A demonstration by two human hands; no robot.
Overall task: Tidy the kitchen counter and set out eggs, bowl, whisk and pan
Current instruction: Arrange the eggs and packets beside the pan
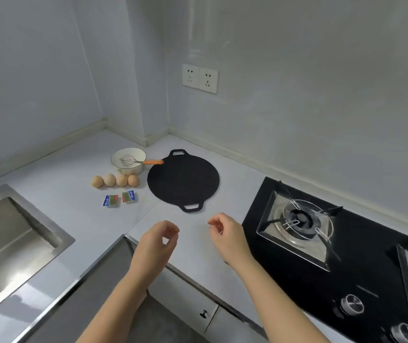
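A flat black pan with two loop handles lies on the pale counter. Left of it stands a white bowl holding a wire whisk whose orange handle rests over the rim toward the pan. Several brown eggs sit in a row in front of the bowl. Two small colourful packets lie in front of the eggs. My left hand and my right hand hover over the counter's front edge, below the pan, fingers loosely curled and holding nothing.
A steel sink is set into the counter at the left. A black gas hob with burners and knobs fills the right side. Two wall sockets sit above the pan. A cabinet door with a knob is below.
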